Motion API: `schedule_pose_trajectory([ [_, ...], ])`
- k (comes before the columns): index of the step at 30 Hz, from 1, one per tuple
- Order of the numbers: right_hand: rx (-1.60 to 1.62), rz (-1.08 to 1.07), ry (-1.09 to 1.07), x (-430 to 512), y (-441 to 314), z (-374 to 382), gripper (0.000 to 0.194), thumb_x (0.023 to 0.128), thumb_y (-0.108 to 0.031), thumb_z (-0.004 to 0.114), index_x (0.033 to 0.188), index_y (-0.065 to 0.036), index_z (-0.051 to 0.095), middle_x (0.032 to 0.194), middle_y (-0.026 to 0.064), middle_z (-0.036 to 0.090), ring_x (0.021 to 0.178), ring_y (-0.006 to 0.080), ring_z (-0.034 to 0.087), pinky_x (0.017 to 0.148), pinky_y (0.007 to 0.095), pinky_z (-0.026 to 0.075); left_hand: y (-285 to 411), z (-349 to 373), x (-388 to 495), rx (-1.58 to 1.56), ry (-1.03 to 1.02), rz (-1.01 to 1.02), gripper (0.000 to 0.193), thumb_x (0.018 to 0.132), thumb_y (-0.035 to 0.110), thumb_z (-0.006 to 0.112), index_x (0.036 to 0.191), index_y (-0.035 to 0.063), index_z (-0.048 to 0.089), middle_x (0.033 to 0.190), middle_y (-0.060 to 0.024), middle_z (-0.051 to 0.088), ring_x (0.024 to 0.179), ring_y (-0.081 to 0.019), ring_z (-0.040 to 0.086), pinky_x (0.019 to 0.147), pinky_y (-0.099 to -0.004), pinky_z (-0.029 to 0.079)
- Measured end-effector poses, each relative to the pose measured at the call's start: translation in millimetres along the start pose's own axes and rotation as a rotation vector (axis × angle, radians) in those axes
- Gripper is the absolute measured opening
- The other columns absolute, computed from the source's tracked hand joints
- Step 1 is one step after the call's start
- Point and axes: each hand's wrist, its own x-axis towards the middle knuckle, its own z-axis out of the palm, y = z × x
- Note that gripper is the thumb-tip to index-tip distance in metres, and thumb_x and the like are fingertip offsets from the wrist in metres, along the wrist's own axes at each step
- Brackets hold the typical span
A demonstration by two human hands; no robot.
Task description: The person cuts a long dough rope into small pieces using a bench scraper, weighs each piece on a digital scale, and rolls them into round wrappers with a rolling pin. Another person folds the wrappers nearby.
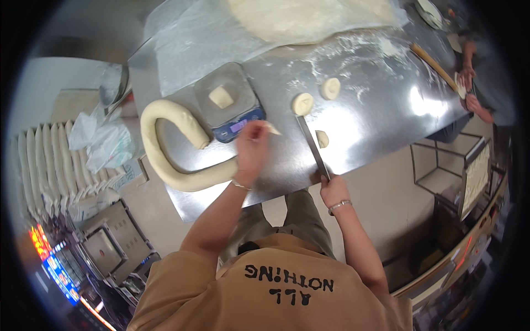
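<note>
My left hand (252, 145) is blurred in front of the blue digital scale (238, 124), with a small scrap of dough (273, 129) at its fingertips. On the scale's plate lies a piece of dough (221, 97). A thick dough rope (159, 165) curves around to the left of the scale, one end by my left wrist. In my right hand (334, 188) is the handle of a long flat blade (313, 145) that points away from me. Two round dough pieces (302, 104) (331, 89) lie beyond its tip, and another dough piece (322, 139) is right beside the blade.
Plastic sheeting (198, 45) and a broad sheet of dough (306, 18) cover the far side of the steel table (281, 74). A rolling pin (434, 66) lies at the right near another person's hands (470, 82). Stacked sacks (54, 165) stand at the left.
</note>
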Motion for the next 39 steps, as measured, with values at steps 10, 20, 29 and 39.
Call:
schedule_pose_trajectory([
  [10, -0.009, -0.233, 0.042, -4, 9, -13, 0.027, 0.097, -0.022, 0.056, 0.1, 0.002, 0.068, 0.087, 0.0289, 0.067, 0.083, 0.0477, 0.064, 0.072, 0.0517, 0.051, -26, -92, 94, 0.217, 0.218, -0.021, 0.019, 0.091, 0.009, 0.071, 0.109, 0.0024, 0.068, 0.099, -0.0061, 0.062, 0.076, -0.0127, 0.064, 0.072, -0.0274, 0.053],
  [20, 0.066, 0.063, 0.163, -28, 72, -46, 0.032, 0.097, -0.023, 0.058, 0.089, 0.007, 0.065, 0.072, 0.0282, 0.062, 0.071, 0.0455, 0.063, 0.065, 0.0469, 0.049, -30, -124, -53, 0.477, 0.019, 0.054, 0.018, 0.089, 0.004, 0.064, 0.107, 0.001, 0.066, 0.106, -0.0146, 0.06, 0.096, -0.0319, 0.063, 0.084, -0.0393, 0.052],
  [29, -0.01, -0.257, -0.134, -18, 46, -40, 0.026, 0.096, -0.023, 0.059, 0.104, 0.0, 0.068, 0.078, 0.0281, 0.064, 0.075, 0.0443, 0.065, 0.068, 0.049, 0.051, -13, -133, -40, 0.577, 0.061, 0.198, 0.033, 0.082, -0.003, 0.064, 0.114, 0.0042, 0.064, 0.114, -0.0154, 0.059, 0.109, -0.0357, 0.06, 0.092, -0.0407, 0.05],
  [39, -0.541, -0.41, 0.175, 14, 57, -68, 0.061, 0.079, -0.014, 0.072, 0.137, -0.007, 0.055, 0.082, 0.0155, 0.07, 0.075, 0.0351, 0.069, 0.066, 0.0465, 0.055, 8, -135, 86, 1.213, -0.232, 0.735, 0.071, 0.079, 0.0, 0.062, 0.146, 0.0172, 0.045, 0.156, -0.0116, 0.036, 0.144, -0.0324, 0.034, 0.121, -0.0522, 0.021],
])
